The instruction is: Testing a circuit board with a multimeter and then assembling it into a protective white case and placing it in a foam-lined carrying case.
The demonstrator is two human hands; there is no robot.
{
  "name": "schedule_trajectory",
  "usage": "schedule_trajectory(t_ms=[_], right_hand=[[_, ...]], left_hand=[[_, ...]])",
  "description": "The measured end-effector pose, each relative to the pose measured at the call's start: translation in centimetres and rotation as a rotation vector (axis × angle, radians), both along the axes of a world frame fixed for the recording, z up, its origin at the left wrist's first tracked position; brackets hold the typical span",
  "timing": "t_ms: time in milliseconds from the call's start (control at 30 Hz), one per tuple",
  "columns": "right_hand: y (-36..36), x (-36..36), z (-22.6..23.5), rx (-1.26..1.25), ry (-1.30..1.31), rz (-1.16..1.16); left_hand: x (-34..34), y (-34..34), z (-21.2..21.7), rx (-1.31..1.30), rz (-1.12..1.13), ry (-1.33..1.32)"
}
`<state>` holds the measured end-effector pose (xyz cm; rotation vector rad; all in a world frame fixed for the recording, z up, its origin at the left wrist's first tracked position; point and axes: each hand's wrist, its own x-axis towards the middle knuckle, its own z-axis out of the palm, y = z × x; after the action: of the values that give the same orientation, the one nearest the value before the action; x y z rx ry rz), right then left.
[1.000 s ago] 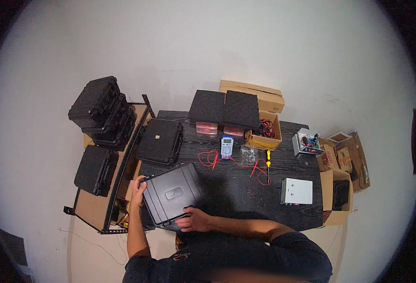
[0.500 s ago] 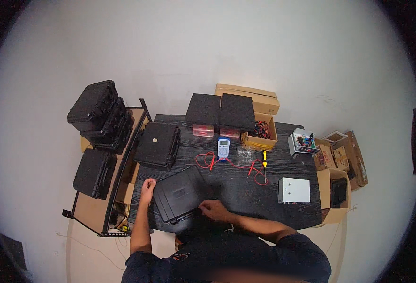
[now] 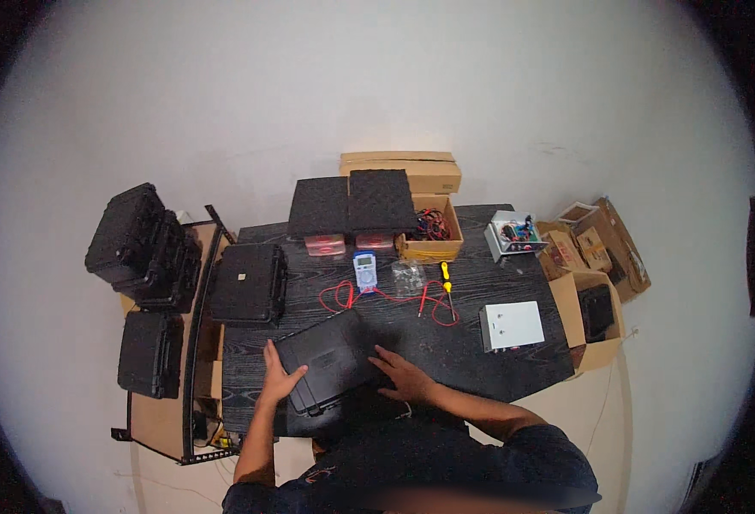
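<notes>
A closed black hard case point(image 3: 326, 358) lies at an angle on the near part of the dark wood-grain table point(image 3: 420, 377). My left hand point(image 3: 280, 377) grips its left edge, with the thumb over the lid and the fingers along the side. At the right edge of the case is my right hand point(image 3: 403, 377), its fingers spread and the fingertips at or touching the side. Latches show on the case's near edge. Beyond it lie a blue-and-white multimeter point(image 3: 365, 272) with red test leads point(image 3: 336, 295) and a yellow-handled screwdriver point(image 3: 447, 278).
Another black case point(image 3: 249, 287) stands left of mine; more cases point(image 3: 129, 244) are stacked on a shelf rack point(image 3: 167, 420). Foam sheets point(image 3: 381, 201) rest on red-tinted boxes behind. A carton of cables point(image 3: 433, 227), a white box point(image 3: 514, 325) and an open electronics enclosure point(image 3: 514, 236) sit farther right.
My left hand has shifted onto the case's left edge, its thumb now over the lid. The right hand's fingers have spread toward the right edge. The view has turned slightly.
</notes>
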<state>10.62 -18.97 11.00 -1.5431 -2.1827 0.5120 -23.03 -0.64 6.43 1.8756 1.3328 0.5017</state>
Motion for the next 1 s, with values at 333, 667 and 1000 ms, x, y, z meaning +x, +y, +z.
schedule_trajectory(t_ms=[333,667,1000], right_hand=[[-8.7,4.3,1.4,-0.178,-0.309,-0.123],[-6.4,5.3,1.2,-0.130,-0.515,-0.077],[-3.4,3.7,-2.3,0.001,-0.731,-0.219]], left_hand=[[12.2,-2.0,1.8,0.030,-0.598,-0.042],[12.8,-8.1,6.7,0.435,-0.915,0.530],[13.3,-6.7,6.2,0.467,-0.845,0.525]])
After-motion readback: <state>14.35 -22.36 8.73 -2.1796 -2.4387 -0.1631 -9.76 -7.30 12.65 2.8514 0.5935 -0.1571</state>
